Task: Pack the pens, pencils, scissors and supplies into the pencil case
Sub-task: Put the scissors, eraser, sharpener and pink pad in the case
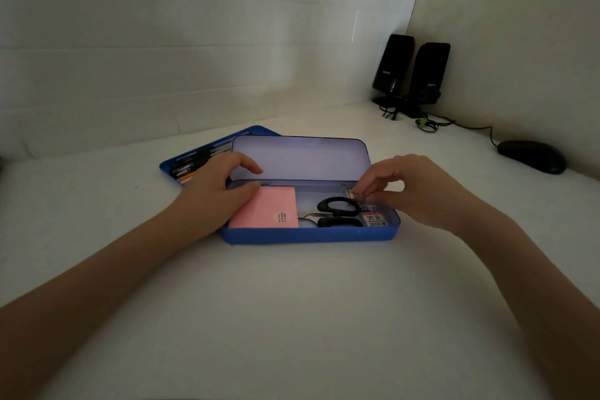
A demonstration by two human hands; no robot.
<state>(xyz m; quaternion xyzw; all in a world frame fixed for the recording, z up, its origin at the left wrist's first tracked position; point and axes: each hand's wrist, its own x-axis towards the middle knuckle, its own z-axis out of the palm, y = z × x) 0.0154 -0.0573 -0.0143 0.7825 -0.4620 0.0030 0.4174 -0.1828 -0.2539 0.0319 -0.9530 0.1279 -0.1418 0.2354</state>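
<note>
On the white desk (292, 302), a blue tray of pens and pencils (194, 162) sits behind the left hand (214, 195), its fingers resting loosely on a pink sticky-note pad (266, 209) — light and flexible. Black-handled scissors (337, 213) lie in the open blue tin pencil case (308, 234) — stiff, best lifted by the handles. The right hand (406, 191) pinches something small, too blurred to identify.

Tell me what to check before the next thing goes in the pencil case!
1. Lid open: ok.
2. Scissors lying flat inside the pencil case: ok.
3. Pink notepad flat at the case's left end, left hand resting on it: ok.
4. Right hand has a firm grip on the small item it pinches: cannot tell.
5. Pens and pencils packed: not ok, they lie in the blue tray behind.
</note>
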